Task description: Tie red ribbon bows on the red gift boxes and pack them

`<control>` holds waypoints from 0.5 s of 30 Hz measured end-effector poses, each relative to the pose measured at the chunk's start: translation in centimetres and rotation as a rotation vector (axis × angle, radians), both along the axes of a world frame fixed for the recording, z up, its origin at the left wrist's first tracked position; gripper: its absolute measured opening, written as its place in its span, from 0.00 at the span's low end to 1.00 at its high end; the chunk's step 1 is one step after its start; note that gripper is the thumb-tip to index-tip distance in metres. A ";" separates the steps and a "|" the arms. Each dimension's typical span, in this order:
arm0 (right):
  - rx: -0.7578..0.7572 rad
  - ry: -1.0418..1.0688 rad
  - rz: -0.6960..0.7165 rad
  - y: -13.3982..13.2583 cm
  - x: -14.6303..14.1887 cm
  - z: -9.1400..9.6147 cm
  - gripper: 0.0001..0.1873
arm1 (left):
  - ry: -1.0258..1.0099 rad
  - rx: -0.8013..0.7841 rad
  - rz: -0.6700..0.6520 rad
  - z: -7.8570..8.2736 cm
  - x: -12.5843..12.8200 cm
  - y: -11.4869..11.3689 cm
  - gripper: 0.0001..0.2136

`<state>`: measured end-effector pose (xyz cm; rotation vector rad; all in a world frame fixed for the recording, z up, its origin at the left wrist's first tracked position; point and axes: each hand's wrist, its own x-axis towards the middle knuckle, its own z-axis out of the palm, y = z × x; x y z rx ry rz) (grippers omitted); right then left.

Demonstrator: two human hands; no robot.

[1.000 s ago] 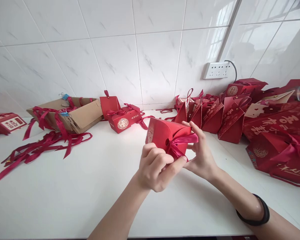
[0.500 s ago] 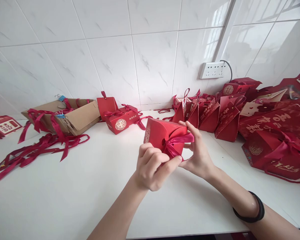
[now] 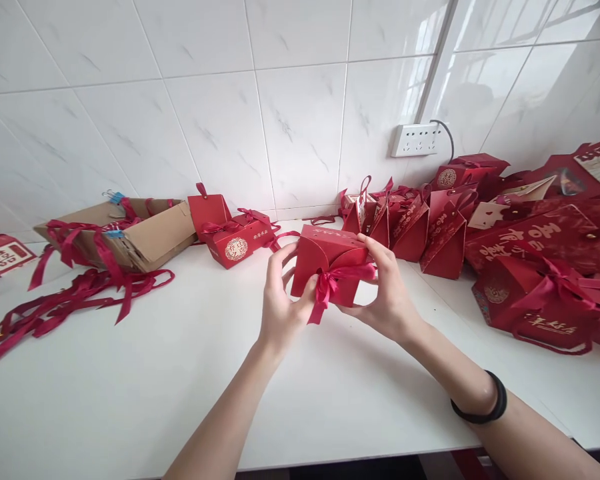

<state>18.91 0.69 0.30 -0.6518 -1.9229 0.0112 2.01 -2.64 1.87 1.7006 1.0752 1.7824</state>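
Between my two hands is a small red gift box (image 3: 307, 257), raised above the white table (image 3: 200, 393). A crimson ribbon bow (image 3: 333, 280) is tied on the side facing me, where curved flaps meet. My left hand (image 3: 287, 300) grips the box from the left, thumb by the bow and fingers on the far side. From the right, my right hand (image 3: 387, 293) holds it with fingers at the top edge and thumb underneath. The box's far side is hidden from me.
At the left stands a cardboard box (image 3: 165, 233) with ribbons over its rim; loose ribbons (image 3: 75, 297) lie before it. A bow-tied red box (image 3: 245, 240) stands near the wall. Several red boxes (image 3: 443, 233) line the right, with a larger ribboned box (image 3: 535, 307) nearer. A power strip (image 3: 416, 140) hangs behind.
My left hand has moved from the ribbon at the front to the box's left side. The box has turned more upright, and its bow now faces me.
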 end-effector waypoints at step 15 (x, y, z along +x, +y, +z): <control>0.064 -0.043 0.034 0.2 0.2 0.0 0.50 | -0.016 0.048 -0.044 -0.6 0.2 0.2 0.24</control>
